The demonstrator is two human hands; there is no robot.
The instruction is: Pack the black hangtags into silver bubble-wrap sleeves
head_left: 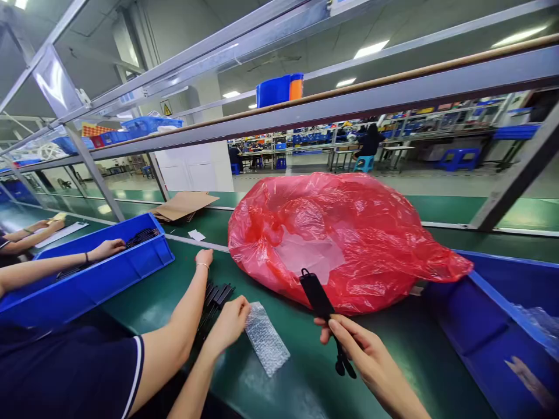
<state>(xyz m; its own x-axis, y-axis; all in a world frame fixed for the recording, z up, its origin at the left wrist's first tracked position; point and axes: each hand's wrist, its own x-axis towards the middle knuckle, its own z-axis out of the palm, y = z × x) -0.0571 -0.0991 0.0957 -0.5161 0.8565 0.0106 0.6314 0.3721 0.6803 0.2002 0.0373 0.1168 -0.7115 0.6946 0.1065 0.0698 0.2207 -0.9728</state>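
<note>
Grip narrow: right hand (pixel 364 347) holding black item (pixel 318 295), left hand (pixel 227 326) pinching bubble pouch (pixel 267 339); left-side blue bin (pixel 109 285) holds black parts (pixel 142 237).

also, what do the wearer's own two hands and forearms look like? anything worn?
Left hand and right hand are both bare: no gloves, no rings visible. No band or watch shows at either wrist, and no sleeve on the visible forearms.

Black piece (pixel 317 297): 1 slim, flat rectangle with a small loop at its top; 2 dark ends hang below; held tilted in the right hand (pixel 360 344), loop up and leftward, before the red bag (pixel 371 233).
Bubble wrap (pixel 267 340): 1 clear, flat rectangle, slantwise over the green table (pixel 314 381), far corner pinched by the left hand (pixel 230 323).
</note>
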